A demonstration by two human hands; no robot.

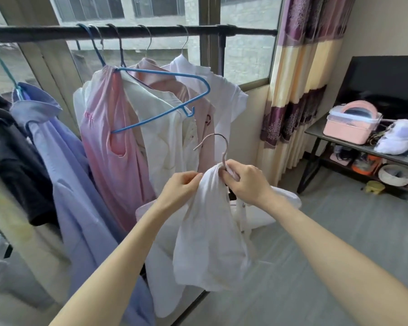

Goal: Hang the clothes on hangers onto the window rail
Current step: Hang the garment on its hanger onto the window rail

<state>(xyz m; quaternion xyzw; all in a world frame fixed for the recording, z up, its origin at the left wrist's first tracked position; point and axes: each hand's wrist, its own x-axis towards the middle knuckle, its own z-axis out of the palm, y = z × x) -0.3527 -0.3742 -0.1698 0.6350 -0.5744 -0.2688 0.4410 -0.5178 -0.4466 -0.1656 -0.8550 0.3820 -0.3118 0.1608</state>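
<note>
My left hand (183, 184) pinches the limp white cotton garment (212, 231) at centre frame; my right hand (244, 182) grips its pale pink hanger (218, 149). I judge it light and floppy, best carried by the stiff hook.

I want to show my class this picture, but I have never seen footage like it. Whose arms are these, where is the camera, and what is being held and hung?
There is no machine here. The single picture comes from a camera worn on a person's head, looking forward and down, so the two bare arms reaching in are the wearer's own. The right hand grips the neck of a pale pink hanger carrying a white garment; the left hand pinches the cloth near its top. Its hook is not yet on the rail, the dark bar across the window. Already hanging there are a pink top on a tilted blue hanger, white shirts and a lilac shirt. A side table stands at right.
</note>
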